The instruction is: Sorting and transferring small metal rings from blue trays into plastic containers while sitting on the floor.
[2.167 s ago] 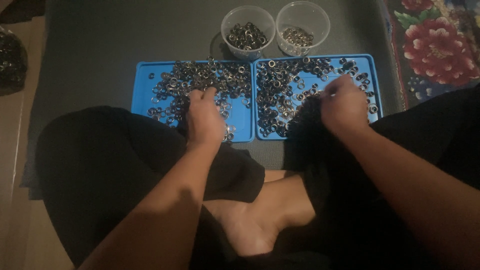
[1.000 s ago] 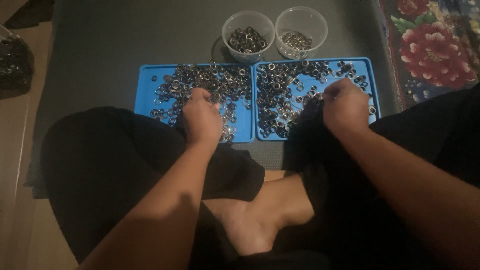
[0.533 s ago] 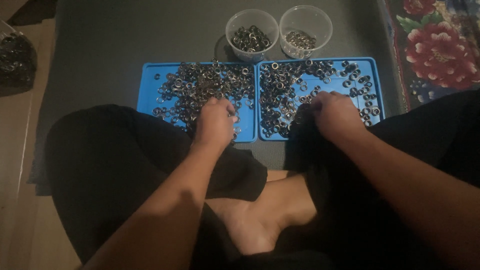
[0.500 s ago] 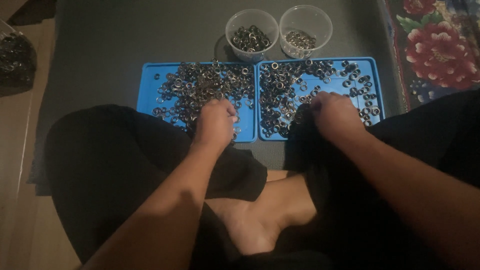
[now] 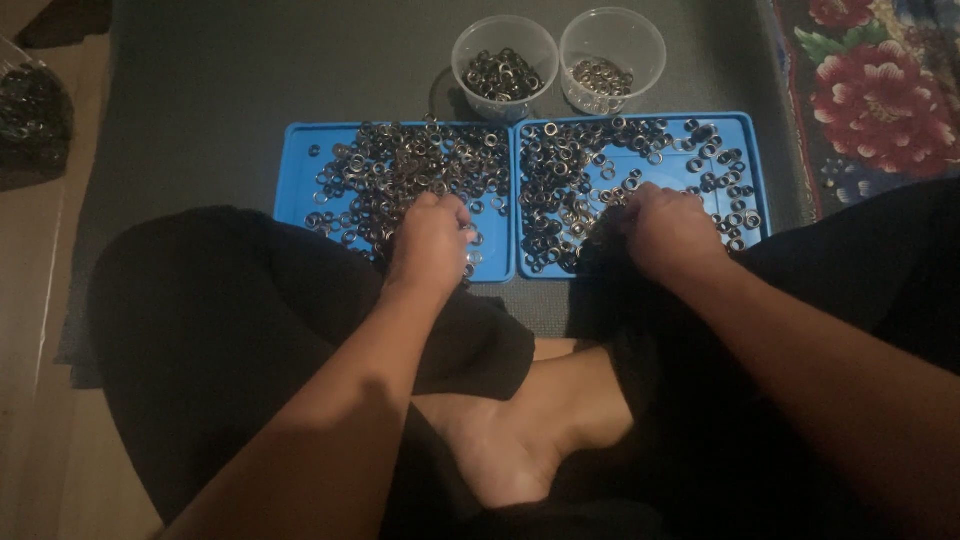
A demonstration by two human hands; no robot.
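Note:
Two blue trays lie side by side on a dark mat, each strewn with several small metal rings (image 5: 400, 170). My left hand (image 5: 430, 240) rests knuckles-up on the near right part of the left tray (image 5: 295, 170), fingers curled down into the rings. My right hand (image 5: 665, 225) sits the same way on the near middle of the right tray (image 5: 748, 150), among its rings (image 5: 565, 170). The fingertips of both hands are hidden, so I cannot see whether they hold rings.
Two clear plastic cups stand just behind the trays: the left cup (image 5: 503, 65) holds darker rings, the right cup (image 5: 612, 60) lighter ones. A dark bag (image 5: 30, 120) lies at the far left. A floral rug (image 5: 880, 90) borders the mat (image 5: 250, 70) on the right. My crossed legs fill the foreground.
Both hands have shifted a little toward the seam between the trays and toward the near edge. The trays and cups have not moved.

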